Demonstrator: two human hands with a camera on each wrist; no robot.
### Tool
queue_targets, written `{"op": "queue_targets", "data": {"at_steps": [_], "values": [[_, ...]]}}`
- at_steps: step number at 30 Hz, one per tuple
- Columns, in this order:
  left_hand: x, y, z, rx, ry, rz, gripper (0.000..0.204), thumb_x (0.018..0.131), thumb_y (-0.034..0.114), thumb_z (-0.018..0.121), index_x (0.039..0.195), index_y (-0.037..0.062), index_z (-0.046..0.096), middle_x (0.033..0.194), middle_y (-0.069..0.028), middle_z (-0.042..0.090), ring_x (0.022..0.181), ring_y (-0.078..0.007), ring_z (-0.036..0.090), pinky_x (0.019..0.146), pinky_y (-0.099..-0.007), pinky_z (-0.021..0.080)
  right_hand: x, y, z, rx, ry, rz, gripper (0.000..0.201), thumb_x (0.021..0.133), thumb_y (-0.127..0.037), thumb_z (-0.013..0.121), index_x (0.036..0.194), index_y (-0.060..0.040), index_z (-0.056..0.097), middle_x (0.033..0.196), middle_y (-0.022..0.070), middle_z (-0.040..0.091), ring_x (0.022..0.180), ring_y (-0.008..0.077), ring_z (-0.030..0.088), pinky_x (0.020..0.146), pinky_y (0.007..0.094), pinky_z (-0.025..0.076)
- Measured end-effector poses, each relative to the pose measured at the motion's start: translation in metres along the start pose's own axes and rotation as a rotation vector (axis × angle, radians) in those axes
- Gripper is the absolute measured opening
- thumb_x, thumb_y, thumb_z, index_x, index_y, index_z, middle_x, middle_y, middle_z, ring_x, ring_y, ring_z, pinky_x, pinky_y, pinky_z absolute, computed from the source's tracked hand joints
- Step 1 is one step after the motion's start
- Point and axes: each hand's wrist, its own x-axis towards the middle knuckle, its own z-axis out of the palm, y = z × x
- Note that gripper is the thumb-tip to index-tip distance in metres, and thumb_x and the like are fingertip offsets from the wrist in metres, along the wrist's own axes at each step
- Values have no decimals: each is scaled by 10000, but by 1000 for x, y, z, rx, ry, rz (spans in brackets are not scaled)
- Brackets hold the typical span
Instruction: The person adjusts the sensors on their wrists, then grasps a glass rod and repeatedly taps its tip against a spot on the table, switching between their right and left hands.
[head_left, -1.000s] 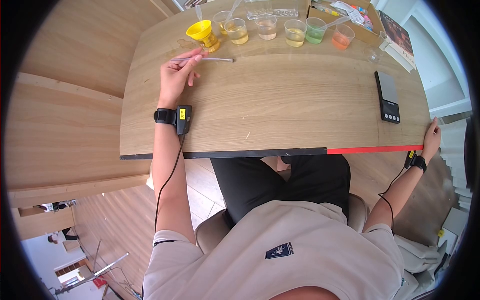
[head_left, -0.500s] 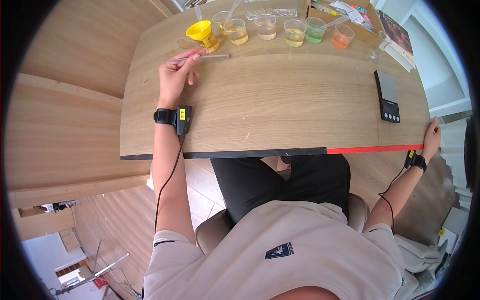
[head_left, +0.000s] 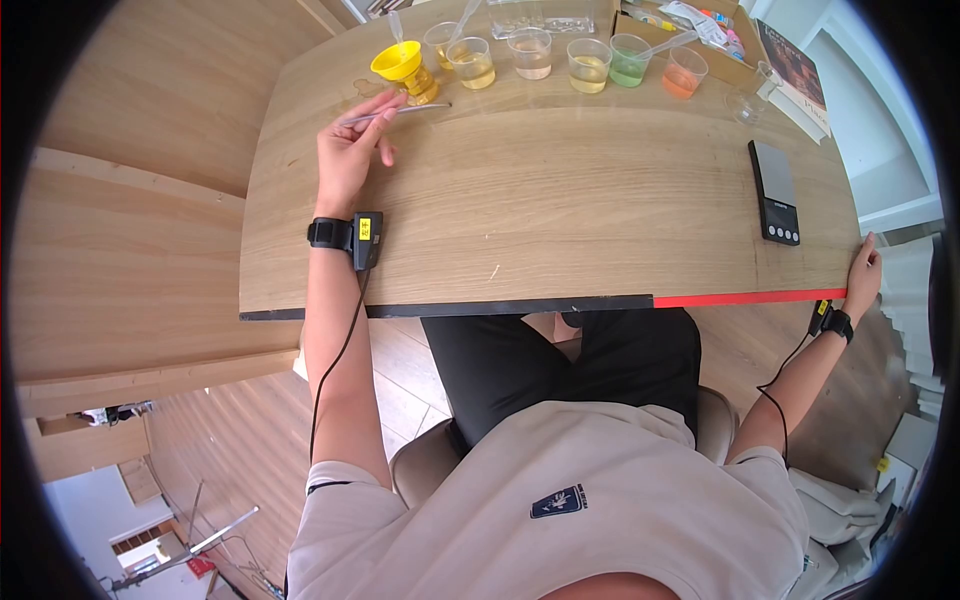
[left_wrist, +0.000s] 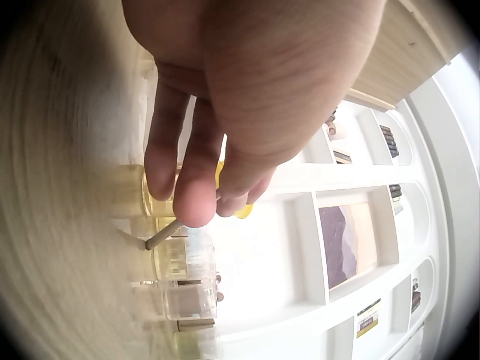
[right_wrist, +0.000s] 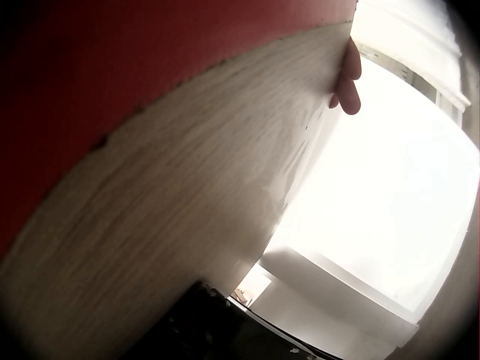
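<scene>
My left hand [head_left: 350,150] pinches a thin pale stick [head_left: 425,107] with a dark tip, held over the left part of the table. Its tip points right and lies just in front of a small container of amber liquid [head_left: 423,92]. A yellow funnel [head_left: 398,62] sits on that container. In the left wrist view the stick [left_wrist: 165,234] slants down from the fingertips, its end close over the tabletop. My right hand [head_left: 864,275] rests at the table's near right corner, holding nothing; its fingers [right_wrist: 349,94] show beyond the side edge.
Clear cups with yellow [head_left: 472,68], pinkish [head_left: 531,58], green [head_left: 629,66] and orange [head_left: 683,78] liquid line the back. Droppers lean in some. A glass vessel [head_left: 748,103], black scale [head_left: 774,195], book [head_left: 795,65] and cardboard box [head_left: 700,55] stand right.
The stick's tip has swung away from me and slightly left, towards the container under the funnel. My left hand has barely shifted; the right hand stays in place.
</scene>
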Motion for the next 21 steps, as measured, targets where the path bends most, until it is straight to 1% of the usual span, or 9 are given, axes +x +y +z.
{"op": "queue_targets", "data": {"at_steps": [1,3,6,7,9,15,16,18,21], "values": [[0,0,-2,0,0,0,310,990,98,674,1249,-73,667,1099,-126,769,494,-29,487,590,-206,532,0,0,0,-2,1,-2,802,949,-734,465,1150,6,698,1135,217,723,1116,360,667,981,416,486],[1,-1,-8,128,-38,-49,320,992,98,671,1261,-74,659,1115,-119,767,494,-22,476,595,-209,534,-1,-1,-1,-7,1,2,802,950,-734,465,1152,7,698,1135,219,722,1117,361,667,981,416,486],[3,-4,-10,146,-40,-51,313,990,100,675,1252,-71,667,1097,-108,772,487,-12,454,591,-206,532,-3,-4,-2,-13,2,5,803,950,-734,464,1154,8,696,1135,223,721,1120,363,666,982,417,487],[2,-3,-8,146,-41,-51,313,990,100,675,1252,-71,667,1097,-108,772,487,-12,454,591,-206,532,-2,-3,-2,-15,3,4,804,951,-733,463,1155,9,696,1135,225,721,1122,364,665,982,418,487],[0,-1,-2,41,21,-16,302,985,107,685,1229,-71,681,1058,-100,780,480,-6,429,584,-198,526,-1,-2,-2,-17,-2,6,803,951,-732,463,1156,9,695,1139,226,720,1124,366,664,983,420,486],[3,-6,-10,142,-9,-46,289,989,112,683,1216,-67,688,1040,-91,782,479,-6,425,581,-205,527,-2,-3,-2,-22,-4,14,802,952,-730,463,1159,9,695,1146,230,716,1132,372,660,986,422,485],[2,-4,-8,142,-10,-46,289,989,112,683,1216,-67,688,1040,-91,782,479,-6,425,581,-205,527,-2,-3,-2,-24,-1,13,803,952,-730,462,1161,9,695,1148,231,716,1133,374,659,988,422,484],[0,-1,-3,48,15,-10,280,987,119,688,1201,-60,699,1019,-94,784,480,-5,425,567,-197,516,-2,-4,-1,-26,4,11,802,951,-730,462,1163,8,695,1149,230,716,1134,374,659,989,422,484],[2,-5,-8,86,0,-22,275,982,115,693,1192,-63,703,1017,-106,783,484,-7,438,560,-191,505,-2,-2,-1,-28,6,8,802,952,-729,462,1166,7,697,1152,229,716,1137,375,657,991,422,482]]}}
